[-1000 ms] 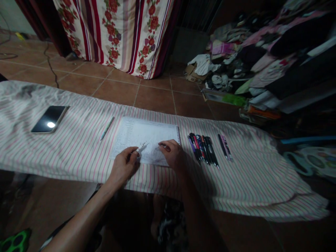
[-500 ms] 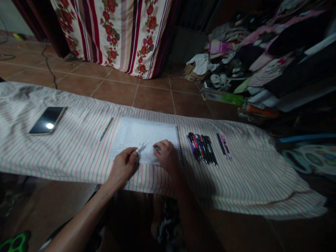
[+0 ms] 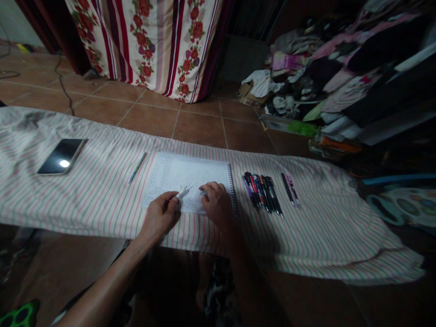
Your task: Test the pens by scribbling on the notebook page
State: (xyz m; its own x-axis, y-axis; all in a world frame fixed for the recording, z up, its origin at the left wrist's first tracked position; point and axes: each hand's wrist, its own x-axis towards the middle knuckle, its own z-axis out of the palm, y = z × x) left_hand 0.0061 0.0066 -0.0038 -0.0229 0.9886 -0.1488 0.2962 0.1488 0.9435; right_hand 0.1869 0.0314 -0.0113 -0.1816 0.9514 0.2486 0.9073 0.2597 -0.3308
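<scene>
My left hand [image 3: 162, 211] is closed around a slim white pen [image 3: 181, 192], its pointed metal tip angled up and right over the notebook. That spiral notebook [image 3: 194, 165] lies flat with handwriting on its page and its coil on the right side. Just right of the pen tip, my right hand [image 3: 217, 202] hovers or rests over the page with curled fingers. Something small and dark shows at its fingertips, too unclear to name. Several pens [image 3: 261, 193] lie side by side to the right of the notebook.
A striped cloth [image 3: 323, 218] covers the long surface. Two more pens [image 3: 290, 190] lie further right. Left of the notebook are a pale green pen [image 3: 137, 167] and a phone [image 3: 61, 156]. Beyond are a floral curtain [image 3: 160, 45] and heaped clothes [image 3: 289, 63].
My right hand has shifted very slightly, its fingers curling a little differently over the page. My left hand and the white pen stay where they were.
</scene>
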